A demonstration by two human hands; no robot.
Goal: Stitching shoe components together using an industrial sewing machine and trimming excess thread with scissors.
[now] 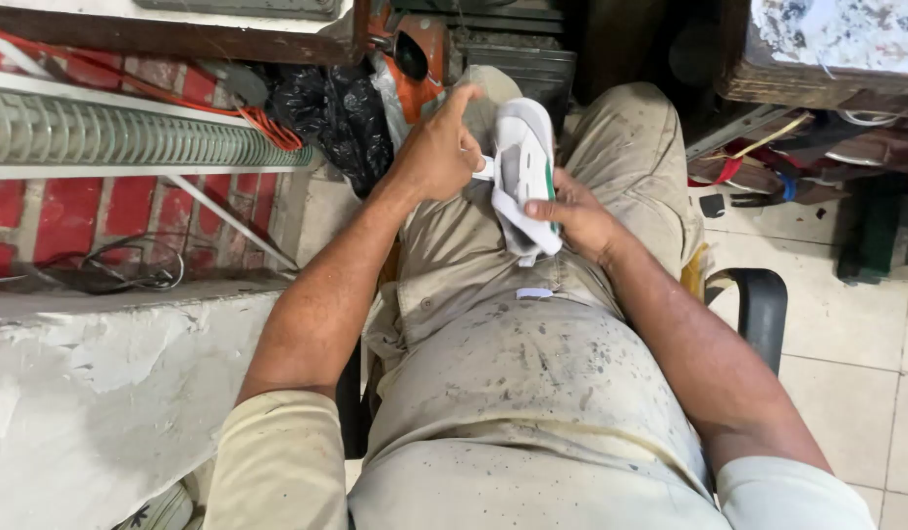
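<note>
Here is a seated person in a stained beige shirt and trousers, and both hands are busy over the lap with a white shoe (524, 162) that carries a green mark on its far right edge. The left hand (439, 147) sits on the left side of the shoe, fingers curled and thumb lifted, its grip pinching a small white tab or strap that sticks out from the shoe's left edge. The right hand (576, 218) cups the shoe from the right and from below, thumb pressed flat across the near part, so that grip is closed around the shoe itself. The shoe stands roughly on end, sole side turned toward the camera, hovering above the thighs and just far of the belly. A little white scrap (533, 292) lies on the shirt front, just near of the shoe. To the left there is a rough white ledge (91, 383), with red bricks and a ribbed grey panel (120, 132) beyond it, and a black bag (341, 113) is wedged far left of the knees. On the right, a black chair armrest (763, 304) sits beside the right forearm, over a pale tiled floor (846, 334).
</note>
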